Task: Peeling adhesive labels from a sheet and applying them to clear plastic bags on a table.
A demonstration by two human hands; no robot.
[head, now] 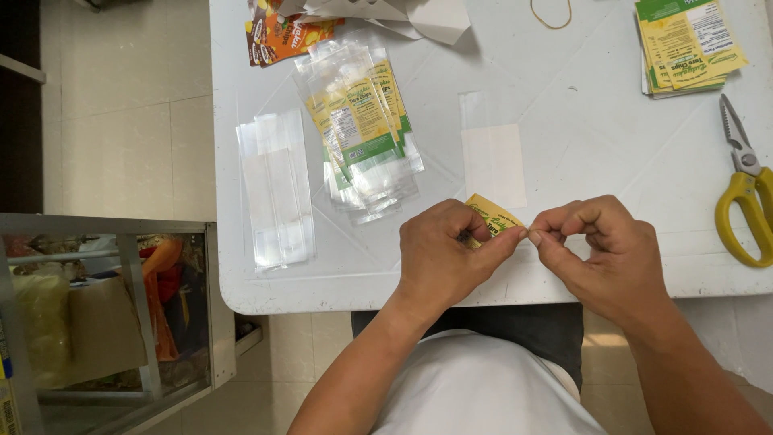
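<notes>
Label (493,216), yellow, sits pinched between my left hand (445,258) and right hand (600,254), fingertips of both closed on it. Just beyond my left hand lies a pile of bags (364,121); scissors (747,189) lie right of my right hand.

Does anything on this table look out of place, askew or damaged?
Nothing looks damaged or spilled. The labelled clear bags lie fanned in a loose, skewed pile, and torn-looking white paper sits crumpled at the table's far edge. Both hands, left and right, pinch a small yellow label.
</notes>
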